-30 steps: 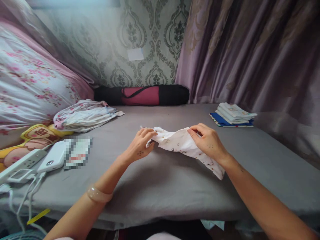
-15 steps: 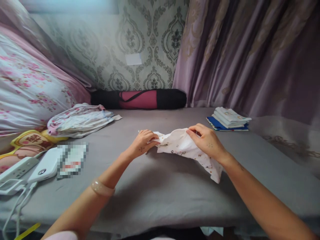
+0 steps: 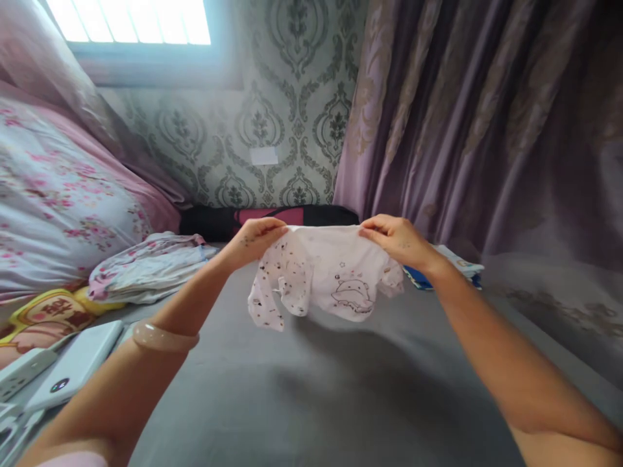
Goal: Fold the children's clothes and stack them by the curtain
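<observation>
A small white baby shirt point(image 3: 341, 272) hangs in the air over the grey bed sheet point(image 3: 233, 389), its top edge stretched between my hands. Its front carries an outlined cartoon animal, and the sleeve on the left has a small dark print. My left hand point(image 3: 256, 240) pinches the shirt's upper left corner between thumb and fingers. At the upper right corner, my right hand point(image 3: 392, 235) grips the cloth the same way. The lower hem hangs loose above the sheet, with a shadow beneath it.
Crumpled clothes point(image 3: 150, 266) and a yellow cushion point(image 3: 48, 314) lie at left, near a white power bank point(image 3: 78, 363) and power strip point(image 3: 24, 373). A black and red long bag point(image 3: 209, 224) rests against the wall. Folded cloths point(image 3: 457, 259) sit at right, partly behind my forearm.
Both hands have risen and spread the bunched shirt, which now hangs open with its printed front showing. The view has tilted up, bringing the window into sight.
</observation>
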`<state>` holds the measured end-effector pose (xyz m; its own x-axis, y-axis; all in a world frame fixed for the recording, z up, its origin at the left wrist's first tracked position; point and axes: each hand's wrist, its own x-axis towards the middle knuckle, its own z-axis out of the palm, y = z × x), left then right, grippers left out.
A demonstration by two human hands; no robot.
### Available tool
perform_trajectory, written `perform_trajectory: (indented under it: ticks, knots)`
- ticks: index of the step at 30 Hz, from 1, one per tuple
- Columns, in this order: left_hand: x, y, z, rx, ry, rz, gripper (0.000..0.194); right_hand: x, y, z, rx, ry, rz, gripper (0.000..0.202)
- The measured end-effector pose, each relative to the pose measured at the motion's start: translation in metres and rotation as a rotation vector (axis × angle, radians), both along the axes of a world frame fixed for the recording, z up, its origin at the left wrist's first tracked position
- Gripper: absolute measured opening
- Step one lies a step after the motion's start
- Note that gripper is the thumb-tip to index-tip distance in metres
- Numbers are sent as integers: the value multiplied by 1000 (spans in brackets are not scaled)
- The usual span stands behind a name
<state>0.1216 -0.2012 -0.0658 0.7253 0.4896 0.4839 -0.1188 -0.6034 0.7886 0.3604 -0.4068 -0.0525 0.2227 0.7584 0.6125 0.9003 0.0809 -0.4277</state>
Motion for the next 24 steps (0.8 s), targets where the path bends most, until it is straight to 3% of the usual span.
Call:
perform_trajectory:
  ticks: [3,6,9,16,19,24]
  knots:
    - [1,16,33,26,27,-19,32,4,12,20,78,35,12,32]
    - [1,29,46,126,238,-151,26,5,24,26,-98,-25,147,28]
    - [2,34,44,111,147,-94,24,9,35,25,-95,17,170,29]
    - [12,33,25,-75,49,-105,29,16,50,19,-114,250,230,40]
    - [18,33,19,-110,70,-124,31,15,53,13,-191,316,301,43]
    - [20,30,16,-190,134,-99,32,14,51,10,-232,343,282,42]
